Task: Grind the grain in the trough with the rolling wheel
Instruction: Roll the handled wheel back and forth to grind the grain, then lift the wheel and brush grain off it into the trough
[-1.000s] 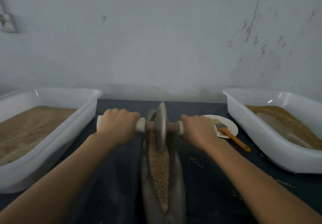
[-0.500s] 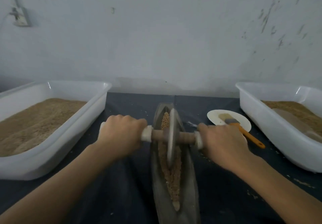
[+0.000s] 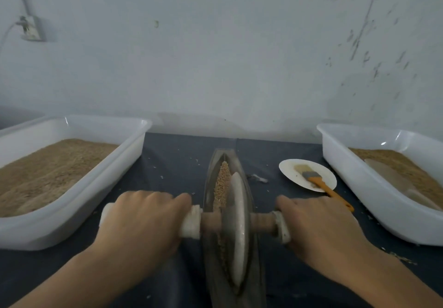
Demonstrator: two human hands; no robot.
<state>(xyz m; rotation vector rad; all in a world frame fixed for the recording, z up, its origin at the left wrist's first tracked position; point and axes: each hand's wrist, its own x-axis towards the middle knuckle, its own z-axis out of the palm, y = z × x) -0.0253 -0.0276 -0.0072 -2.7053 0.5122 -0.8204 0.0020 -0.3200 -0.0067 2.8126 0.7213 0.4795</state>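
Observation:
A long narrow metal trough (image 3: 212, 171) lies lengthwise on the dark table, pointing away from me. Tan grain (image 3: 221, 183) fills its far half. The grey rolling wheel (image 3: 238, 231) stands upright in the trough's near half on a wooden axle with white end grips. My left hand (image 3: 141, 221) grips the left handle. My right hand (image 3: 318, 228) grips the right handle. The wheel hides the grain under it.
A white tub (image 3: 79, 202) of tan grain stands on the left. Another white tub (image 3: 359, 183) with grain stands on the right. A white plate (image 3: 290, 171) with an orange-handled brush (image 3: 323, 185) lies right of the trough. Loose grains dot the tablecloth. A wall rises behind.
The wheel has rolled from the trough's far end toward me into its near half, both hands coming back with the handles. Grain at the far end is now uncovered.

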